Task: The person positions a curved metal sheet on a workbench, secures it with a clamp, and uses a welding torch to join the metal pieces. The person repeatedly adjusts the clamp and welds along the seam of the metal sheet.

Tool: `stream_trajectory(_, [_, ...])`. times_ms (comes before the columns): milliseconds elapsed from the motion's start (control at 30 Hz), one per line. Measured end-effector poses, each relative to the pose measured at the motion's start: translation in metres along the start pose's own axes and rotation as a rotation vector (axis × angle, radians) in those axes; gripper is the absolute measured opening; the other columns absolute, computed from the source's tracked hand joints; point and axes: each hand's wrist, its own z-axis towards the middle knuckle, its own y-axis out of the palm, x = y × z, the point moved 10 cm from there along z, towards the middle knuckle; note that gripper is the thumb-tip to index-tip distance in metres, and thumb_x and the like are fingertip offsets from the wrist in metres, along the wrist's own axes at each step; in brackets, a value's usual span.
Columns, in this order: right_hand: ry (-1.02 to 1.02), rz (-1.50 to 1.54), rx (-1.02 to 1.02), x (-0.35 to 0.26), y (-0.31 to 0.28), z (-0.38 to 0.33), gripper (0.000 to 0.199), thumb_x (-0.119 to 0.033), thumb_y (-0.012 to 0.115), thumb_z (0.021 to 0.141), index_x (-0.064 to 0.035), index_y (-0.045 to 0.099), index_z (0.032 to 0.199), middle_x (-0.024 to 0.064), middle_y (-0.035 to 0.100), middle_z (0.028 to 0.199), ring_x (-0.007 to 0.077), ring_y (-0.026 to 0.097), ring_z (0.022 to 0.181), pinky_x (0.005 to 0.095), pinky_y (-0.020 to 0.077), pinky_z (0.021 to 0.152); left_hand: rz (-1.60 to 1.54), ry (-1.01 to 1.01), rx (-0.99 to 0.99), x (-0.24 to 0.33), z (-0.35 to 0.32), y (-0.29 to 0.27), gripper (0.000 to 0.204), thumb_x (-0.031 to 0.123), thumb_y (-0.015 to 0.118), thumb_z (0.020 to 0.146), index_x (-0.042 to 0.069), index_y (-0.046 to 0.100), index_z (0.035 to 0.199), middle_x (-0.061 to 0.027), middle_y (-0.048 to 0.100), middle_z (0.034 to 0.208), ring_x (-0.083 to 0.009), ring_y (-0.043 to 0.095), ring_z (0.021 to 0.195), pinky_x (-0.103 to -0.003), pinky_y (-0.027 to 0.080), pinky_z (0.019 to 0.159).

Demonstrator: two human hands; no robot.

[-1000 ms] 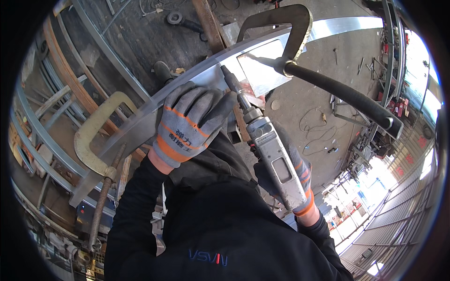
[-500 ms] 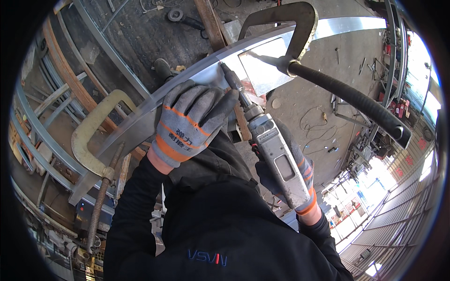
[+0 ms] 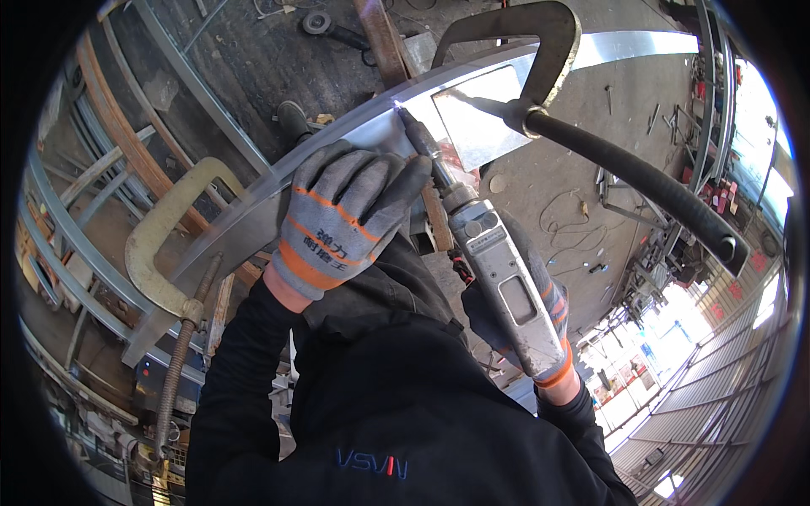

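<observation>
My right hand (image 3: 553, 308), in a grey glove with orange bands, is wrapped round the body of a handheld welding gun (image 3: 498, 266). The gun's nozzle points up and left, its tip at a curved, shiny metal strip (image 3: 375, 131). A small bluish-white light glows at that tip. My left hand (image 3: 337, 215), gloved alike, lies on the strip left of the nozzle. Its fingers bend together over the metal, their tips partly hidden, and the thumb reaches close to the nozzle. A flat metal plate (image 3: 485, 114) lies against the strip right of the nozzle.
One large C-clamp (image 3: 553, 63) grips the strip at upper right, its long threaded screw slanting toward me. Another clamp (image 3: 156, 240) holds the left end. Metal bars (image 3: 198, 84) stand at left. An angle grinder (image 3: 325, 29) and a cable (image 3: 565, 215) lie on the floor.
A bright point of light has appeared at the welding gun's tip. The gun has shifted very slightly downward in the picture. My left hand stays in place.
</observation>
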Motion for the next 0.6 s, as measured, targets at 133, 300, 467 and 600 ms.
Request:
stream_trajectory(133, [-0.148, -0.219, 0.022, -0.017, 0.001, 0.003, 0.068, -0.004, 0.090, 0.089, 0.0013, 0.064, 0.153, 0.0068, 0.082, 0.117, 0.0182, 0.080, 0.096, 0.0318, 0.0617, 0.083, -0.030, 0.001, -0.004, -0.001, 0.003, -0.001, 0.066, 0.034, 0.086, 0.095, 0.018, 0.069, 0.157, -0.0053, 0.067, 0.133, -0.0283, 0.061, 0.128, -0.055, 0.048, 0.121])
stream_trajectory(300, [-0.267, -0.407, 0.027, -0.027, 0.003, 0.004, 0.070, -0.006, 0.089, 0.090, 0.0012, 0.063, 0.154, 0.0079, 0.081, 0.118, 0.0199, 0.080, 0.096, 0.0333, 0.0623, 0.082, -0.012, 0.007, 0.008, 0.000, 0.002, 0.001, 0.063, 0.034, 0.088, 0.093, 0.018, 0.072, 0.152, -0.0044, 0.067, 0.134, -0.0273, 0.060, 0.130, -0.053, 0.049, 0.120])
stream_trajectory(467, [-0.166, -0.175, 0.012, -0.015, 0.000, 0.003, 0.069, -0.009, 0.088, 0.091, 0.0015, 0.062, 0.154, 0.0085, 0.080, 0.118, 0.0201, 0.079, 0.096, 0.0333, 0.0619, 0.081, -0.085, -0.034, 0.061, -0.005, -0.001, 0.000, 0.044, 0.026, 0.087, 0.084, 0.028, 0.084, 0.128, -0.0018, 0.067, 0.135, -0.0286, 0.063, 0.132, -0.056, 0.047, 0.117])
stream_trajectory(600, [-0.114, -0.095, -0.012, -0.009, 0.000, -0.001, 0.069, -0.011, 0.087, 0.092, 0.0018, 0.062, 0.155, 0.0091, 0.079, 0.118, 0.0203, 0.079, 0.096, 0.0333, 0.0616, 0.081, -0.021, 0.026, 0.056, 0.000, -0.003, -0.002, 0.053, 0.031, 0.088, 0.092, 0.020, 0.078, 0.142, -0.0025, 0.065, 0.127, -0.0259, 0.062, 0.124, -0.052, 0.053, 0.114])
